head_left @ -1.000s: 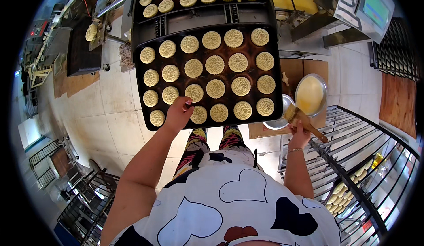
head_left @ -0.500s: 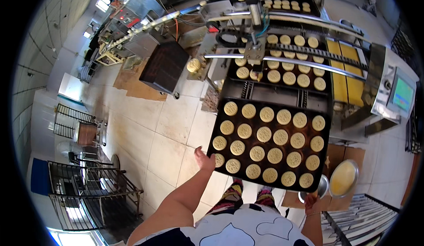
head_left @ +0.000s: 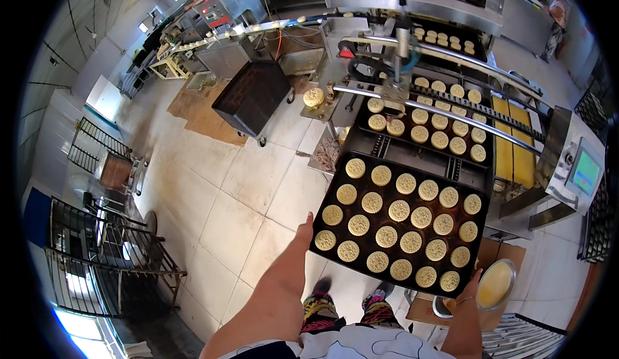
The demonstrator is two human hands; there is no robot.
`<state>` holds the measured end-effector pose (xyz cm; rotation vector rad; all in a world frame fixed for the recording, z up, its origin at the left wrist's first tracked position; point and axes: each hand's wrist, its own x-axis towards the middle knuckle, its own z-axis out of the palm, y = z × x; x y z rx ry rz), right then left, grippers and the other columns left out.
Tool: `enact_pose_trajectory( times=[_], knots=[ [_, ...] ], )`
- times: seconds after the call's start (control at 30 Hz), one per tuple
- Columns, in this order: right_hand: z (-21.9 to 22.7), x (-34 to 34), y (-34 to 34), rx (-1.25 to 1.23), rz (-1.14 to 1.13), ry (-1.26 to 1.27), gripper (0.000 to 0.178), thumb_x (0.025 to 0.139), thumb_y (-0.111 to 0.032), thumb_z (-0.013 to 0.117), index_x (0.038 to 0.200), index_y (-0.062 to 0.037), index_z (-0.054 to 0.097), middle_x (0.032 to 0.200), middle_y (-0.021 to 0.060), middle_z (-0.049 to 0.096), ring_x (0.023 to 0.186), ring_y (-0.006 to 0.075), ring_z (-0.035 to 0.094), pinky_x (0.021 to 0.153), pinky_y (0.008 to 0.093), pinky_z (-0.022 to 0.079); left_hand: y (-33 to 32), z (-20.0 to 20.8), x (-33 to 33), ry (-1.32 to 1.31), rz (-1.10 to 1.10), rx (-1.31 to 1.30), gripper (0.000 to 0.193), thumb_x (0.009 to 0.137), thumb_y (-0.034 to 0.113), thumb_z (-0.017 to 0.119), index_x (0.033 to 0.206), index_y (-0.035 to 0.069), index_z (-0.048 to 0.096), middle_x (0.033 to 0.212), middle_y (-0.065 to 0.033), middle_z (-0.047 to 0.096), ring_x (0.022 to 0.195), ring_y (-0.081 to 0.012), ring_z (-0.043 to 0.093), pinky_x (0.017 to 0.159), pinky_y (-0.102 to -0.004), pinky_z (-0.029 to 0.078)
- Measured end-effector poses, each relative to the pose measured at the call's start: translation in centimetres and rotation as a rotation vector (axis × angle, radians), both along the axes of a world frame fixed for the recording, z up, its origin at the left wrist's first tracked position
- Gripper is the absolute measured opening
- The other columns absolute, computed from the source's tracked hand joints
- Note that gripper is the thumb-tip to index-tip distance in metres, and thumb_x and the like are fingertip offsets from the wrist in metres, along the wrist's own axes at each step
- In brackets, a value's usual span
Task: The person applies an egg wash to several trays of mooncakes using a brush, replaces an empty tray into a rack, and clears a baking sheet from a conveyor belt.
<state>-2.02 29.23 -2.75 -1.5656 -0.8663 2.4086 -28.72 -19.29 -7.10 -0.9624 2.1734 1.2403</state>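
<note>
A black baking tray with rows of round, pale, pattern-stamped pastries is held out in front of me at a slant. My left hand grips its left edge, thumb up and the other fingers hidden beneath. At the near right corner my right hand is closed on the rim. The tray's far edge lies by the rails of a conveyor machine. Beyond it, another tray of similar pastries sits under the machine's metal bars.
A control screen stands at the right, beside yellow panels. Low at the right is a bowl of yellow stuff. A dark wheeled bin and wire racks stand left on the tiled floor. Another person stands far right.
My left hand, with fingers spread at the tray's corner before, has moved farther up the left edge and grips it. The tray sits more slanted, and the view has shifted.
</note>
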Motion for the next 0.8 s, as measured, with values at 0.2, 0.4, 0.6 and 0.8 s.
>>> enact_pose_trajectory(
  times=[0.2, 0.4, 0.6, 0.8],
  knots=[
    [-0.1, 5.5, -5.7, 0.095, -0.175, -0.023, 0.064, 0.089, -0.055, 0.041, 0.13, -0.0053, 0.044, 0.126, 0.0102, 0.052, 0.11, 0.0282, 0.054, 0.09, 0.0424, 0.048, -3.5, 2.5, 3.3, 0.007, -0.09, -0.027, 0.075, 0.085, 0.066, 0.038, 0.106, -0.002, 0.061, 0.102, -0.0196, 0.062, 0.096, -0.0333, 0.058, 0.082, -0.041, 0.045],
    [6.3, 13.8, -18.2, 0.353, -0.316, -0.224, 0.064, 0.087, -0.053, 0.049, 0.113, 0.005, 0.054, 0.107, 0.0123, 0.061, 0.091, 0.0256, 0.063, 0.075, 0.0384, 0.055, -10.4, 8.2, 8.2, 0.089, -0.065, 0.533, 0.056, 0.088, 0.046, 0.052, 0.107, -0.006, 0.059, 0.1, -0.0132, 0.064, 0.09, -0.0203, 0.06, 0.079, -0.0317, 0.047],
    [9.6, 20.8, -26.4, 0.388, -0.377, -0.19, 0.07, 0.085, -0.057, 0.049, 0.118, 0.0048, 0.049, 0.113, 0.0139, 0.058, 0.095, 0.0283, 0.062, 0.08, 0.0398, 0.053, -16.2, 20.1, 7.0, 0.116, -0.469, 1.137, 0.068, 0.065, 0.001, 0.052, 0.132, -0.001, 0.041, 0.123, -0.0108, 0.054, 0.112, -0.0213, 0.052, 0.096, -0.031, 0.041],
    [14.2, 26.1, -30.4, 0.357, -0.463, 0.132, 0.075, 0.086, -0.06, 0.043, 0.131, -0.001, 0.039, 0.128, 0.0126, 0.049, 0.114, 0.0291, 0.051, 0.094, 0.0415, 0.044, -17.2, 32.5, 8.4, 0.169, -0.685, 1.558, 0.095, 0.055, 0.004, 0.058, 0.142, 0.002, 0.023, 0.139, -0.0091, 0.039, 0.125, -0.0216, 0.041, 0.103, -0.0336, 0.033]
  ],
)
